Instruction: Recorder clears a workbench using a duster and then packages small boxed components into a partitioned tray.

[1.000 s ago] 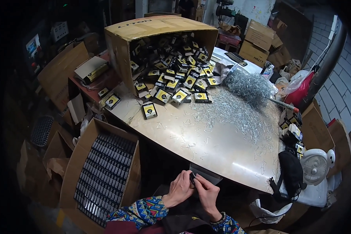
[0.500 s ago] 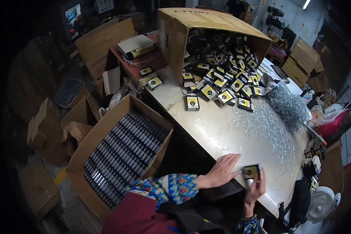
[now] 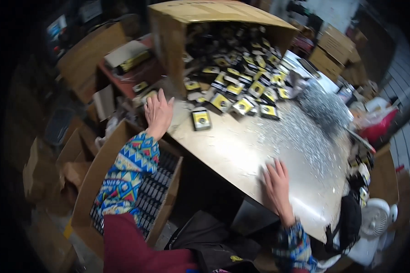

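Near edge: right hand lies flat and open on the metal table, fingers spread, holding nothing.
Left edge: left hand open, empty, at the table's corner above the floor carton of packed rows.
Beyond: one small black-and-yellow pack lies apart, just beside the left hand.
Blocking: tipped cardboard box spilling packs; screw heap to the right.
Room: stacked cartons behind.

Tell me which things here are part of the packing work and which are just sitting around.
In use:
left hand, reaching toward the small black-and-yellow packets
tipped cardboard box spilling them
floor carton with packed rows
right hand flat on the metal table

Lying about:
pile of small silver parts
white fan
stacked cartons
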### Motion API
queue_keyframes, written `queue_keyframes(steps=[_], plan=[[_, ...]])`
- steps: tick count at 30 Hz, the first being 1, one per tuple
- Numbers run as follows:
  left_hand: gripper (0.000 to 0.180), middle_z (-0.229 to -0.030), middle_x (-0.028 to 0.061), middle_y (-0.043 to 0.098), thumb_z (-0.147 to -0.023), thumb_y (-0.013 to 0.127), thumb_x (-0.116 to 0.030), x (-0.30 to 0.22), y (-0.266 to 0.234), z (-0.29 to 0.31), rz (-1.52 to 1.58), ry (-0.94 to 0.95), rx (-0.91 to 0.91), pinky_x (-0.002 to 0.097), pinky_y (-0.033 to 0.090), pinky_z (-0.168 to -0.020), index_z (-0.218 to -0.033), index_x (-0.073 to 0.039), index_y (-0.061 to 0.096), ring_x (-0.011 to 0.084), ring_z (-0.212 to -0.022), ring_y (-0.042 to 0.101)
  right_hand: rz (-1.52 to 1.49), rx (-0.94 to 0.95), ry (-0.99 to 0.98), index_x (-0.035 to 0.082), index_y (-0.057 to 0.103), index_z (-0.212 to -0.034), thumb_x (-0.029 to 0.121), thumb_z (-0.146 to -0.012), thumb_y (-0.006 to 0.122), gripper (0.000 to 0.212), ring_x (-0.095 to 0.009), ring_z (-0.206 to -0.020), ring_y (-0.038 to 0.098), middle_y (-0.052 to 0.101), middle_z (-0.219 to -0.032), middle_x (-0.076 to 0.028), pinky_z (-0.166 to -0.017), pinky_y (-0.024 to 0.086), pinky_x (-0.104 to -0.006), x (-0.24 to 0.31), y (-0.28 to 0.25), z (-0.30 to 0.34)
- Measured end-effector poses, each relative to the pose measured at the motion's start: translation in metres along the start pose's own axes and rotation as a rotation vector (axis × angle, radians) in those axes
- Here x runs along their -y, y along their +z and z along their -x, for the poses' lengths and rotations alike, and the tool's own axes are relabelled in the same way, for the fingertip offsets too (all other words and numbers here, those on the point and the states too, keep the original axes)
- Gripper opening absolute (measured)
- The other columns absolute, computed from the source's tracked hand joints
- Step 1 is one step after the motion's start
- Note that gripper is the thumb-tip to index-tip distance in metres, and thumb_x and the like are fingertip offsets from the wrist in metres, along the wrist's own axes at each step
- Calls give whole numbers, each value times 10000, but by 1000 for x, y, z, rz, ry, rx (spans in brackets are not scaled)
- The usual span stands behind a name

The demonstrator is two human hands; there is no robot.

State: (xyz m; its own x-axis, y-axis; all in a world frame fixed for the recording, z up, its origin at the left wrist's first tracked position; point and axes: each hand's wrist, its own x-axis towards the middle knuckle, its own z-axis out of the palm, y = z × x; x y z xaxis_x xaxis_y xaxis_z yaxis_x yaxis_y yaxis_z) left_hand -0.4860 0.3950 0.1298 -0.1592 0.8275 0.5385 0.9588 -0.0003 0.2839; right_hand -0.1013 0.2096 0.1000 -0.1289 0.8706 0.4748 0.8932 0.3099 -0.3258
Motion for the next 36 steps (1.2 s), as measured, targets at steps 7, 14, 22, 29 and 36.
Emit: queue_keyframes(steps=[7,14,22,29,36], plan=[[855,-1263,260,517,-837,665,-390,-118,37,14,133,-118,577,502,422,-961,-1432,42,228,384,-1226,444,209,320,110,163,460,-1385,339,-985,465,437,-469,-1333,333,439,-1444,-111,-1066,265,-618,-69,34,-86],[856,-1284,232,465,-811,690,-105,-123,25,55,261,49,365,400,462,-932,-1490,-57,171,339,-1117,531,65,307,120,134,515,-1341,294,-967,521,406,-426,-1340,355,451,-1430,-140,-1057,323,-574,-119,-30,-23],[250,-966,35,647,-1003,482,-214,-159,-10,163,1781,-761,969,361,568,-774,-1209,-80,525,156,-874,651,-6,142,163,32,571,-1236,248,-983,495,341,-354,-1314,422,499,-1363,-196,-1096,314,-496,-175,-35,-25],[281,-1025,48,610,-941,539,-148,-145,21,306,1174,-807,1331,299,539,-695,-1214,-82,526,145,-906,616,-69,91,193,102,515,-1337,331,-958,528,443,-357,-1375,328,393,-1444,-224,-1130,249,-486,-167,-46,-3],[236,-941,33,609,-875,596,-59,-182,7,364,1250,-730,1530,215,479,-644,-1108,-33,563,107,-807,586,28,99,157,55,500,-1317,243,-976,483,389,-394,-1344,353,416,-1411,-238,-1111,278,-485,-72,-15,46]])
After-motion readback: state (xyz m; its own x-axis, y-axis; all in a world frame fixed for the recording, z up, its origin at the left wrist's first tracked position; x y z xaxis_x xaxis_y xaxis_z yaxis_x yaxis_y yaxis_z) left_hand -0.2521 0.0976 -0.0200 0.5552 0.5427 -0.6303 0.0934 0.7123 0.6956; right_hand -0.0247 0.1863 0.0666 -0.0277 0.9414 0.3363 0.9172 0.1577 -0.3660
